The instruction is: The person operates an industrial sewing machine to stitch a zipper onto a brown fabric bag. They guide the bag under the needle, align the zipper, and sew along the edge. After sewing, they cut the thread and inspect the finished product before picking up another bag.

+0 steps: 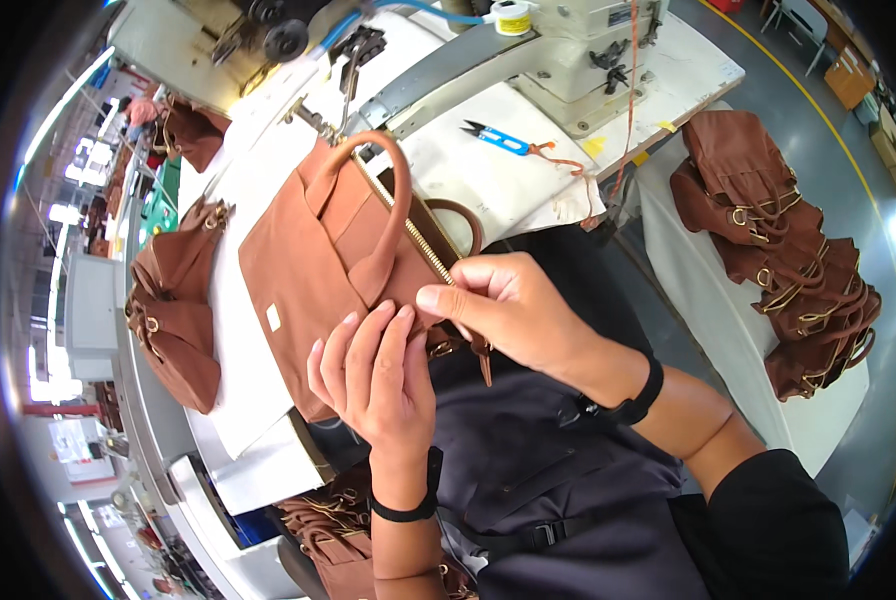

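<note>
A brown handbag with looped handles and a gold-toothed zip lies tilted on the white worktable in front of me. A small pale label sits on its side. Against the bag's near part, my left hand has its fingers stretched out and slightly apart. My right hand is closed at the near end of the zip, thumb and forefinger bent together; what they grip is hidden. Below it hangs a narrow brown strap end.
A sewing machine stands beyond the bag. Blue thread snips lie beside orange thread. More brown bags rest at the left and are heaped on a pale cloth at the right; others sit low by my left forearm.
</note>
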The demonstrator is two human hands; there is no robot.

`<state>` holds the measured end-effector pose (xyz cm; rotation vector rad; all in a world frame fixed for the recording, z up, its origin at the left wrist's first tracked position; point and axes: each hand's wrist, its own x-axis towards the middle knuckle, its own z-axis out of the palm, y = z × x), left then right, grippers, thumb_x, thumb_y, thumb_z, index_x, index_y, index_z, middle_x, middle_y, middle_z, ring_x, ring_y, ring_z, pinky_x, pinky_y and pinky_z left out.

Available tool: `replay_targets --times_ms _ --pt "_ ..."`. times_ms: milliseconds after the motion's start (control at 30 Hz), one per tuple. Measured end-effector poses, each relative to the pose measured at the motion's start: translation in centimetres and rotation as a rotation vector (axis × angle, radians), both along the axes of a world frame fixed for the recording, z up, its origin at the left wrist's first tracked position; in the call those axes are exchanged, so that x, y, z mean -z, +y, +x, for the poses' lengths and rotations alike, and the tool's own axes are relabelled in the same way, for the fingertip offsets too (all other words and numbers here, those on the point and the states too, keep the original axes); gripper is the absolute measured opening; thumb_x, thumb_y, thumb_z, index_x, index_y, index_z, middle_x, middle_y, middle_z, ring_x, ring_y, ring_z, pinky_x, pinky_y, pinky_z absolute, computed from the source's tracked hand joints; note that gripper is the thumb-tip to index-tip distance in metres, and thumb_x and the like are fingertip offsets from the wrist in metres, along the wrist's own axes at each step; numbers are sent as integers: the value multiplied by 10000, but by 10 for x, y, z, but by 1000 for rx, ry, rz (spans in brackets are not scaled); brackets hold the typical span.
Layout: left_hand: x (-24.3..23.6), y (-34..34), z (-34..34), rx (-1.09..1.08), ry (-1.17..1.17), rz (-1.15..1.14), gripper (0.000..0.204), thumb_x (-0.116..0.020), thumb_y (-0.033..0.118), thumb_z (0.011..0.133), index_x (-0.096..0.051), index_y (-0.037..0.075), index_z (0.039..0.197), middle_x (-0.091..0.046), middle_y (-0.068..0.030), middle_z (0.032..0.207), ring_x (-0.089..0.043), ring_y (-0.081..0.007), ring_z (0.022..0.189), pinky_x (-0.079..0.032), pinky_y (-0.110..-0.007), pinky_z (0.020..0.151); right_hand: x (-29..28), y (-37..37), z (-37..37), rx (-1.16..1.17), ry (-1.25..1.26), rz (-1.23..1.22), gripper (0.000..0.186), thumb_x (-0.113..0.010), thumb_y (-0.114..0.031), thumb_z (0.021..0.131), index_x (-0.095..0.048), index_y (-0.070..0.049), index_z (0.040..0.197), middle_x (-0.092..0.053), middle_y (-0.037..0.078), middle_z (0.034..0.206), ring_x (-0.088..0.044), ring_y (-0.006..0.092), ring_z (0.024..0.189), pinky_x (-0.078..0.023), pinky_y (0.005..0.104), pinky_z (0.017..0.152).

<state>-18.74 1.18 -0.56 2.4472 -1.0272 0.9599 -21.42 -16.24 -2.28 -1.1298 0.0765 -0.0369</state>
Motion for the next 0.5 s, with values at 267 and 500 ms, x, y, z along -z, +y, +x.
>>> replay_targets --times_ms 267,500 --pt "-71 -52 42 307 143 260 338 -664 55 916 -693 26 1251 -641 -105 1387 -549 -348 1332 -399 -498 1132 10 21 -3 89 26 198 326 -727 -243 1015 -637 -56 763 -580 -46 650 -494 12 611 -389 215 556" --pt "-127 -26 60 -10 -104 566 463 -746 194 837 -668 46 1269 -602 -88 1422 -498 -329 1397 -288 -550 1222 17 18 3 89 -60 187 344 -690 -264 1041 -611 -77 762 -584 -40 648 -507 14 608 -405 206 574"
